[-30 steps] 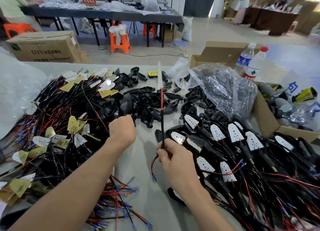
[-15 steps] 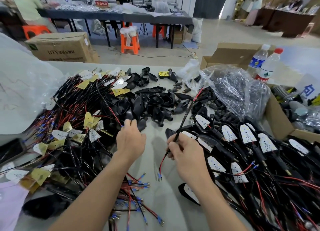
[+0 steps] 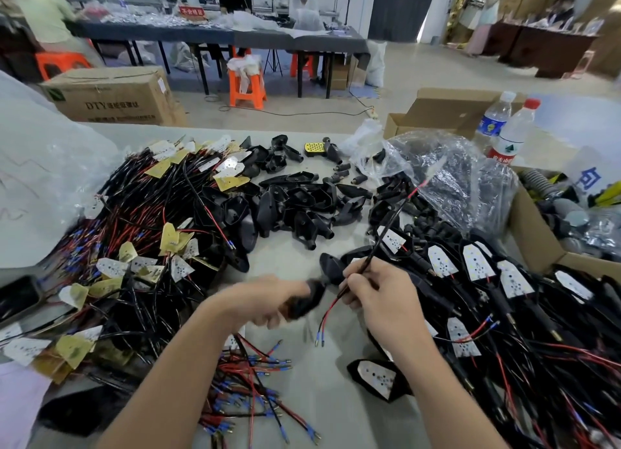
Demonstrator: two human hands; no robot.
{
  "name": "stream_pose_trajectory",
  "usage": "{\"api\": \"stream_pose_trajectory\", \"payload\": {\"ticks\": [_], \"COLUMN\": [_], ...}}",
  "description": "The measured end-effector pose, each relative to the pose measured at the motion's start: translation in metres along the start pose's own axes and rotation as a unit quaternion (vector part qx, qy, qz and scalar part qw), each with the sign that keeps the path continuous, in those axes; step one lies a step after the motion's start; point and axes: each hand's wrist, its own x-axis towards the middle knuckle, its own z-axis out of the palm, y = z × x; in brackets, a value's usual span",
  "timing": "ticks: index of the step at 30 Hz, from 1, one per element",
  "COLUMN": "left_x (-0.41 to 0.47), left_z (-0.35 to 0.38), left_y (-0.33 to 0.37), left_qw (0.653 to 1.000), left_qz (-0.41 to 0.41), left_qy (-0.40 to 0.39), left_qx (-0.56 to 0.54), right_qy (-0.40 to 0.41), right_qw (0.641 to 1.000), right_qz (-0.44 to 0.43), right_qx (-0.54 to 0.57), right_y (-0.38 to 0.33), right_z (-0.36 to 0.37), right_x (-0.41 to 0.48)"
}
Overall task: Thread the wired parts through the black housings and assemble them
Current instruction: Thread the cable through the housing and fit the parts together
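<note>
My right hand pinches a wired part, a black sleeved cable that slants up to the right; its red and black leads with blue terminals hang below my fingers. My left hand, blurred by motion, grips a black housing just left of the cable. Loose black housings lie heaped in the middle of the table. A pile of wired parts with white and yellow boards sits to the left. Assembled units with white boards fill the right side.
Loose red and black leads lie between my forearms. A clear plastic bag with black parts sits at the back right, beside two water bottles and an open cardboard box. Another assembled unit lies under my right wrist.
My left hand has come back from the housing pile with a black housing and moved toward my right hand. The wired part has tilted further to the right.
</note>
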Motion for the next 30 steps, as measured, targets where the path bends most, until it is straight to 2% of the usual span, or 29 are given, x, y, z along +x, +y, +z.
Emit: {"api": "stream_pose_trajectory", "payload": {"ticks": [2, 4, 6, 7, 8, 9, 10, 12, 14, 18, 21, 24, 27, 30], "left_x": [-0.017, -0.03, -0.04, -0.043, -0.049, -0.057, -0.064, -0.076, -0.082, -0.082, -0.086, -0.094, -0.098, -0.098], "left_z": [0.013, 0.021, 0.025, 0.029, 0.033, 0.038, 0.042, 0.051, 0.06, 0.064, 0.063, 0.06, 0.061, 0.061], "left_y": [-0.009, -0.014, -0.014, -0.015, -0.015, -0.014, -0.013, -0.01, -0.011, -0.015, -0.014, -0.009, -0.002, -0.003], "left_qw": [0.996, 0.996, 0.999, 0.992, 0.971, 0.952, 0.952, 0.97, 0.971, 0.963, 0.959, 0.949, 0.943, 0.952], "left_qz": [0.012, 0.018, 0.027, 0.043, 0.061, 0.081, 0.106, 0.144, 0.153, 0.135, 0.14, 0.178, 0.203, 0.209], "left_qy": [-0.093, -0.092, 0.016, 0.116, 0.221, 0.286, 0.285, 0.176, 0.137, 0.19, 0.236, 0.259, 0.262, 0.224], "left_qx": [0.013, -0.007, 0.001, 0.037, 0.072, 0.07, 0.031, -0.083, -0.123, -0.132, -0.07, -0.003, -0.007, -0.018], "right_qy": [-0.009, -0.017, -0.017, -0.015, -0.013, -0.011, -0.009, 0.002, 0.012, 0.01, -0.017, -0.055, -0.063, -0.064], "right_qw": [1.0, 0.999, 0.999, 0.999, 0.998, 0.998, 0.997, 0.995, 0.992, 0.991, 0.994, 0.994, 0.992, 0.985], "right_qz": [0.008, 0.015, 0.017, 0.018, 0.019, 0.022, 0.023, 0.024, 0.021, 0.011, 0.02, 0.035, 0.047, 0.07], "right_qx": [0.019, 0.033, 0.043, 0.047, 0.051, 0.058, 0.068, 0.096, 0.122, 0.134, 0.108, 0.091, 0.096, 0.143], "right_y": [0.001, 0.003, 0.005, 0.006, 0.007, 0.007, 0.006, 0.004, 0.001, -0.002, 0.0, 0.003, 0.008, 0.014], "right_z": [-0.003, -0.003, 0.0, 0.003, 0.004, 0.006, 0.007, 0.009, 0.01, 0.01, 0.009, 0.006, 0.005, 0.005], "right_x": [0.002, 0.001, 0.0, 0.0, -0.001, -0.001, -0.001, -0.001, -0.002, -0.008, -0.012, -0.016, -0.023, -0.032]}}
